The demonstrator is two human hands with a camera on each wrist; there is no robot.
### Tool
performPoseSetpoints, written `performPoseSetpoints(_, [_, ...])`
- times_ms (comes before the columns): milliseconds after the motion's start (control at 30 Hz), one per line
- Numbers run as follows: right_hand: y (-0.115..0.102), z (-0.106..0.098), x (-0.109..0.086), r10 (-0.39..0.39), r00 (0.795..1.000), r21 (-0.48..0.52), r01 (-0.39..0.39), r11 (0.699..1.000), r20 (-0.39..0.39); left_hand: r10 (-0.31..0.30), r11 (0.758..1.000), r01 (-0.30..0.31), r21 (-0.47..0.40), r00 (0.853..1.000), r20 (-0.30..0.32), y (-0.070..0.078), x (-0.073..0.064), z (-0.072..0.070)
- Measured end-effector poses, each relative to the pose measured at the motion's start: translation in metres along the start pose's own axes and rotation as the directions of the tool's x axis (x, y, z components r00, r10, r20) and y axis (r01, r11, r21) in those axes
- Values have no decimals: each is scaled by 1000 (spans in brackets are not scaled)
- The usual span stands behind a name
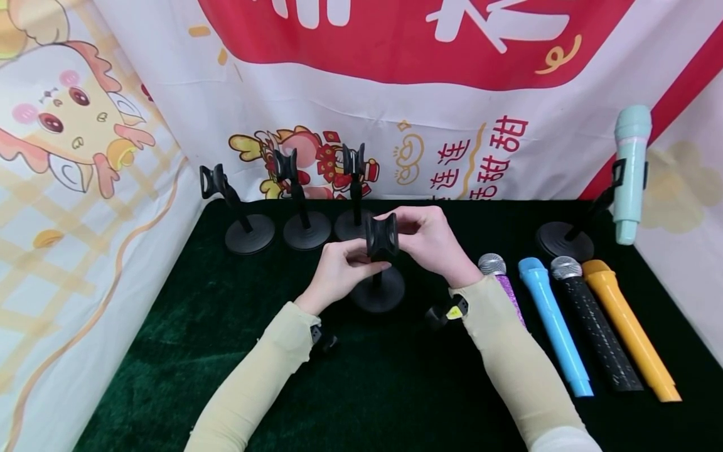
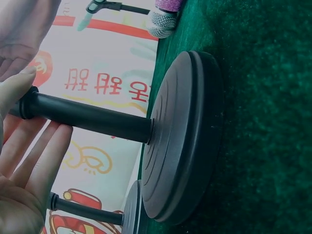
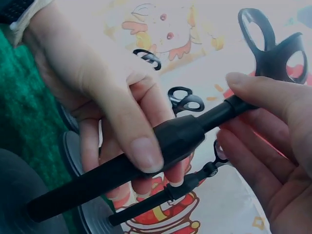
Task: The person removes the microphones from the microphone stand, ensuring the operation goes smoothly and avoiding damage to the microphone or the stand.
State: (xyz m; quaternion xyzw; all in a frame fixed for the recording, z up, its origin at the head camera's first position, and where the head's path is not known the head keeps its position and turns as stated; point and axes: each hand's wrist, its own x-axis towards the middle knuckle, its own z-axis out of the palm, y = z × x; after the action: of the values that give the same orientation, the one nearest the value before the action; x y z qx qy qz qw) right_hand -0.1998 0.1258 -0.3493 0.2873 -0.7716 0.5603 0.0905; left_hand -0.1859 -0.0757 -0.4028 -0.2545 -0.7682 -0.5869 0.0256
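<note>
A black desktop microphone stand (image 1: 381,237) stands upright on the dark green cloth, its round base (image 2: 180,136) flat on the surface. My left hand (image 1: 339,270) grips the pole at its thick collar (image 3: 180,139), thumb on one side and fingers on the other. Higher up, my right hand (image 1: 426,238) pinches the thin neck just under the forked clip (image 3: 273,48), with its thumb (image 3: 239,80) against the neck. The clip holds no microphone.
Several similar stands (image 1: 305,229) line the back left. At the right lie purple (image 1: 508,289), blue (image 1: 556,326), black (image 1: 599,326) and orange (image 1: 632,333) microphones. Behind them a mint microphone (image 1: 629,176) sits in another stand. A printed cloth (image 1: 339,100) hangs along the back.
</note>
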Motion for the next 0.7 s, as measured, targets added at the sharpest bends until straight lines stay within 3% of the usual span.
performPoseSetpoints(267, [-33,2,-5,-57,998,-67,55,996,-18,-26,1000,26,7,1000,-11,-20,3,2])
performPoseSetpoints(500, [-2,6,-6,-99,992,-56,95,994,-74,-19,1000,19,-9,1000,-12,-32,4,2])
performPoseSetpoints(700, [3,11,-9,-135,981,-78,125,989,-140,-6,1000,6,-21,1000,-13,-33,5,2])
